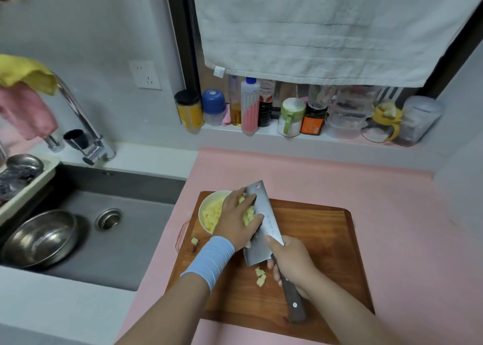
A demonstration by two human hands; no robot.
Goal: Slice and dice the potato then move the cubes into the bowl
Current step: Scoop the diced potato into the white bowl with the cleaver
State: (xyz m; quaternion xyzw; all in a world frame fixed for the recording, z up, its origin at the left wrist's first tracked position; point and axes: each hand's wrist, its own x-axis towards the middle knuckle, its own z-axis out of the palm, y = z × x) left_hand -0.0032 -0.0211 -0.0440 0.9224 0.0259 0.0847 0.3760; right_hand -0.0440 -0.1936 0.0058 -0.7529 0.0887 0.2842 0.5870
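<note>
Far to my left, the grey sunken sink (pixel 146 227) holds a round steel basin (pixel 39 240), and its right rim meets the pink countertop (pixel 392 214) close to the left edge of the brown wooden cutting board (pixel 313 240). A small round white bowl (pixel 202 208) sits on the board's far-left corner, partly filled with pale yellow potato cubes (pixel 210 218). My left hand (pixel 235 219) is at the bowl's right rim, fingers curled round a heap of potato cubes and pressing it against the flat of the broad steel cleaver (pixel 269 224). The blade is tilted, its far end reaching past the board's far edge. My right hand (pixel 290 263) is wrapped round the dark handle, thumb up on the blade. One stray cube (pixel 194 241) lies by the board's left edge, and a few loose cubes (pixel 260 275) lie below the blade's heel. Right of the knife, open wood runs to the board's rounded right edge, with countertop beyond.
</note>
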